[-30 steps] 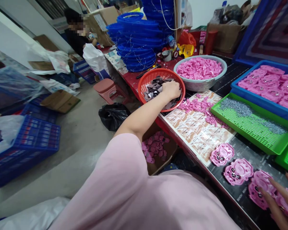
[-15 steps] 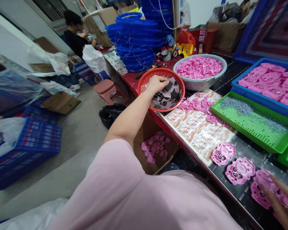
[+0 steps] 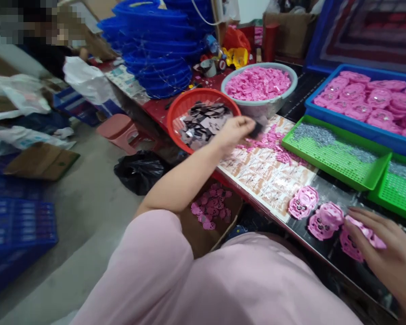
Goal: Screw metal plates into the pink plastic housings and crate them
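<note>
Dark tile (image 3: 256,130) was pinched in the left hand (image 3: 232,133), just right of the red basket (image 3: 176,113), near the frame's upper middle; at lower right, the right hand (image 3: 387,246) grasped a tilted pink case (image 3: 367,231).

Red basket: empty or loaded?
Loaded. Flat dark and greyish pieces lie heaped inside the red basket, below its rim.
</note>
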Demonstrator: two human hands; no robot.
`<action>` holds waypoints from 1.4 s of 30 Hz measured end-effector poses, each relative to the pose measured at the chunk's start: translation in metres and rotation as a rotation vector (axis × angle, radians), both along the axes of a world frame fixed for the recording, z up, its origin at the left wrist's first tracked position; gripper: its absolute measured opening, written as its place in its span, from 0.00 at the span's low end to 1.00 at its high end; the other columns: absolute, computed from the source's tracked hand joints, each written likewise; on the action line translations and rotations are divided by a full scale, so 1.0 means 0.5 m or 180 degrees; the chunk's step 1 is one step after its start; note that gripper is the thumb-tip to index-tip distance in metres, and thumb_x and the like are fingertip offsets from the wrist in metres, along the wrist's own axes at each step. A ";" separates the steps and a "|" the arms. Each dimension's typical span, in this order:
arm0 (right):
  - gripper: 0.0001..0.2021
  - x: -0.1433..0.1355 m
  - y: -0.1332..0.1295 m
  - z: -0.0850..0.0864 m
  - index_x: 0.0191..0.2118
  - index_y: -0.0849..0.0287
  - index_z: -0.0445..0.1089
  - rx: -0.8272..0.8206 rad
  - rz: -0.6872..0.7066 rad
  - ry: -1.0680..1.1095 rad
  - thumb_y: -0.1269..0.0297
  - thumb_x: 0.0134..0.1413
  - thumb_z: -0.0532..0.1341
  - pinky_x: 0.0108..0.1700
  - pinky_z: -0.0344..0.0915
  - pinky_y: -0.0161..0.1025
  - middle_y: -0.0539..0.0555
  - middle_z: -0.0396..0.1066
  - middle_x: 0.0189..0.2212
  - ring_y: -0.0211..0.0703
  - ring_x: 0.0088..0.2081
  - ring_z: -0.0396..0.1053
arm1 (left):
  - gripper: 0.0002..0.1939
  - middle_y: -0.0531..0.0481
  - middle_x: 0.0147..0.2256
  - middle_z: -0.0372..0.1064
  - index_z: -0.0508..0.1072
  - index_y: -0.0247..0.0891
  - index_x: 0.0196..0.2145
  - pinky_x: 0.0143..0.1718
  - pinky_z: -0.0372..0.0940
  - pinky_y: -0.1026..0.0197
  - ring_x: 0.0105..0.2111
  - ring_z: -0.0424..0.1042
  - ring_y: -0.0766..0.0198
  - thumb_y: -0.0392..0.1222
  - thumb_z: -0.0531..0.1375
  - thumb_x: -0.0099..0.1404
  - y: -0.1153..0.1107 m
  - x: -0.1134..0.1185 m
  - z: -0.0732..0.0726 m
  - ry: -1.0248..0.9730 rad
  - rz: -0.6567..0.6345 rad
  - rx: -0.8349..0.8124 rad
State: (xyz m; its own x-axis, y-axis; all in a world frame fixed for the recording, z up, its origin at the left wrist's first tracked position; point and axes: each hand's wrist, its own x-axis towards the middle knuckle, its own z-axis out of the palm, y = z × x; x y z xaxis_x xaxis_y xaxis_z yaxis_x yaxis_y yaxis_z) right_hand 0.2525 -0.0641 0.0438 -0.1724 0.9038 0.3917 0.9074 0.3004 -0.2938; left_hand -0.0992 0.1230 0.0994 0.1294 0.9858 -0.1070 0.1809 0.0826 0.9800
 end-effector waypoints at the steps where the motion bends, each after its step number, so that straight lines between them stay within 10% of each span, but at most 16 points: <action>1: 0.11 -0.029 0.008 0.020 0.46 0.45 0.71 -0.0212 0.0019 0.0230 0.57 0.57 0.61 0.33 0.73 0.37 0.48 0.75 0.43 0.43 0.39 0.76 | 0.12 0.47 0.35 0.74 0.71 0.32 0.41 0.31 0.72 0.64 0.33 0.77 0.64 0.45 0.60 0.66 -0.025 0.040 -0.021 -0.0171 -0.0410 -0.0264; 7: 0.17 -0.111 0.067 0.050 0.49 0.58 0.72 -0.0785 -0.0016 0.1218 0.54 0.58 0.60 0.31 0.72 0.35 0.53 0.77 0.36 0.38 0.31 0.74 | 0.14 0.51 0.29 0.73 0.71 0.30 0.38 0.24 0.70 0.69 0.23 0.73 0.71 0.40 0.68 0.57 -0.145 0.215 -0.114 -0.1300 -0.1531 -0.1444; 16: 0.06 -0.096 0.069 0.044 0.38 0.59 0.75 0.0332 -0.0228 0.0757 0.63 0.57 0.62 0.26 0.67 0.32 0.52 0.77 0.31 0.36 0.26 0.72 | 0.05 0.51 0.31 0.72 0.69 0.32 0.34 0.43 0.72 0.60 0.31 0.75 0.70 0.27 0.56 0.67 -0.179 0.293 -0.097 -0.2633 -0.0965 -0.2375; 36: 0.14 -0.043 0.085 0.075 0.30 0.60 0.75 -0.1063 -0.0855 0.2676 0.51 0.51 0.65 0.19 0.59 0.30 0.49 0.69 0.18 0.31 0.18 0.62 | 0.07 0.48 0.27 0.74 0.75 0.28 0.33 0.29 0.72 0.64 0.24 0.75 0.68 0.27 0.57 0.65 -0.152 0.312 -0.076 -0.1573 -0.1652 -0.2289; 42: 0.15 -0.017 0.066 0.049 0.35 0.59 0.72 -0.1000 -0.0952 0.3257 0.53 0.48 0.68 0.28 0.74 0.34 0.52 0.74 0.25 0.40 0.27 0.74 | 0.09 0.49 0.25 0.73 0.73 0.28 0.33 0.19 0.70 0.69 0.22 0.75 0.66 0.26 0.53 0.67 -0.143 0.288 -0.063 -0.1517 -0.1665 -0.2366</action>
